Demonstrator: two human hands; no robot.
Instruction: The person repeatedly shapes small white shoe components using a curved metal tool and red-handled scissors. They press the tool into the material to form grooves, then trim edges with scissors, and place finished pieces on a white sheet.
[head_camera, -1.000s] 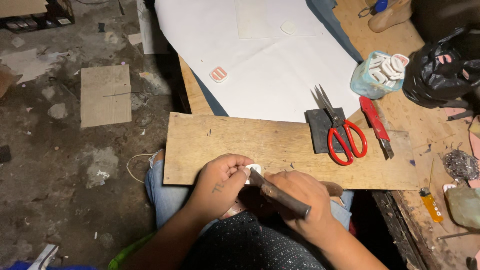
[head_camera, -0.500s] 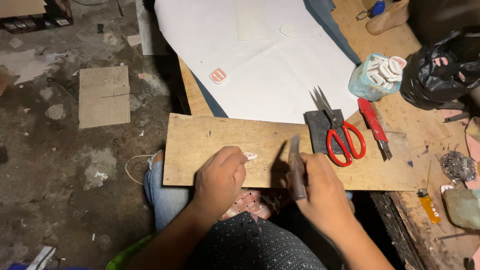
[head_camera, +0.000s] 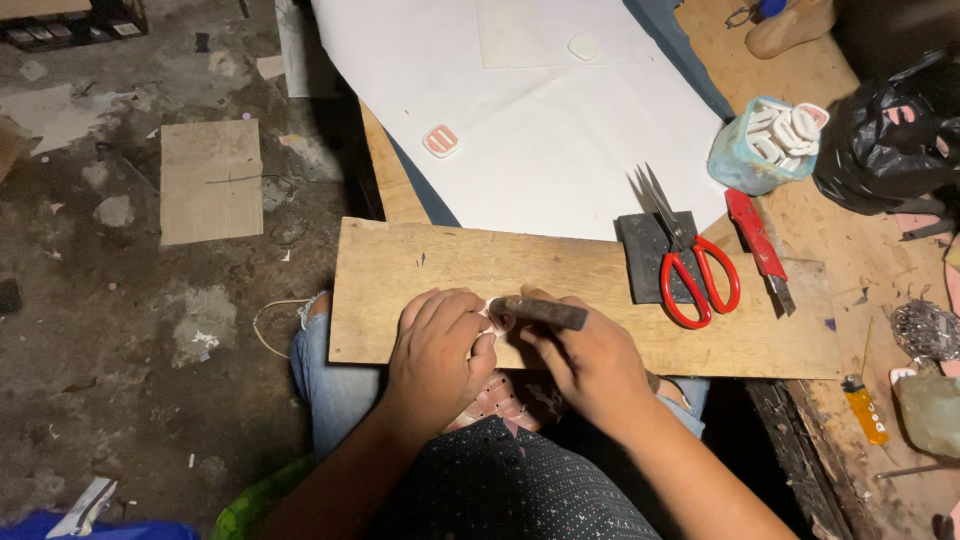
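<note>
The small whitish flat piece (head_camera: 492, 312) lies on the near edge of the long bare wooden board (head_camera: 420, 275), which rests across the person's lap, and it is mostly hidden between the two hands. In the head view, the left hand (head_camera: 437, 345) is curled over this piece, with the fingers bent and pressing it down on the board. The right hand (head_camera: 590, 355) is closed around the dark brownish metal tool with a blunt head (head_camera: 537, 311); the head of the tool touches the piece (what kind of tool it is, I cannot tell exactly).

Further right on the same board there is a dark square pad (head_camera: 648, 255), and the red-handled scissors (head_camera: 690, 265) lie on it with closed blades. Just beside them lies a red utility knife (head_camera: 757, 238). Behind the board a large white paper sheet (head_camera: 540, 130) is spread, with a small pink and white buckle-shaped piece (head_camera: 441, 140) on it. A light blue container full of white pieces (head_camera: 765, 145) stands near a black plastic bag (head_camera: 890, 140).
</note>
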